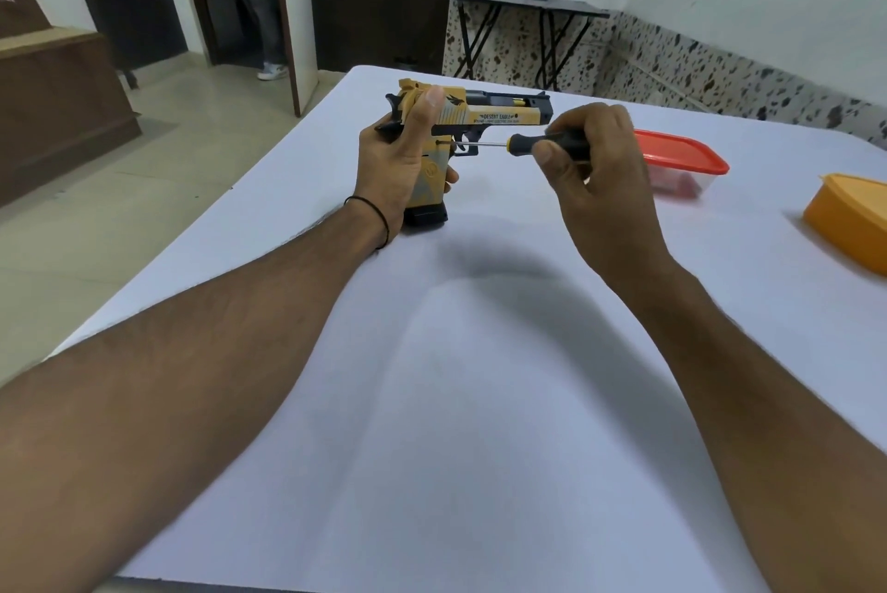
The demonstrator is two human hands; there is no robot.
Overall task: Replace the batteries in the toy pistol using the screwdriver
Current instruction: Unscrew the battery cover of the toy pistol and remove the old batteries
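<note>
**Yellow plastic under the screwdriver tip**

Yellow-and-black plastic toy pistol (pixel 473 114), lettered "DESERT EAGLE", held upright over the far middle of a white-covered table (pixel 480 400), barrel pointing right, black magazine base resting on or just above the cloth. Left hand (pixel 398 165) wrapped around the grip from the left, thumb pressed against the rear of the slide, fingers curled closed around the handle; thin black band (pixel 379 218) on that wrist. Right hand (pixel 593 179) closed on the black-and-orange handle of a small screwdriver (pixel 528 143), thumb and fingertips pinching it. Thin metal shaft lying horizontal, tip set against the pistol's side just behind the trigger guard. Clear rectangular container with a red lid (pixel 686 155) just beyond the right hand. Orange lidded plastic tub (pixel 847 220) near the table's right edge, well apart from the pistol.
</note>
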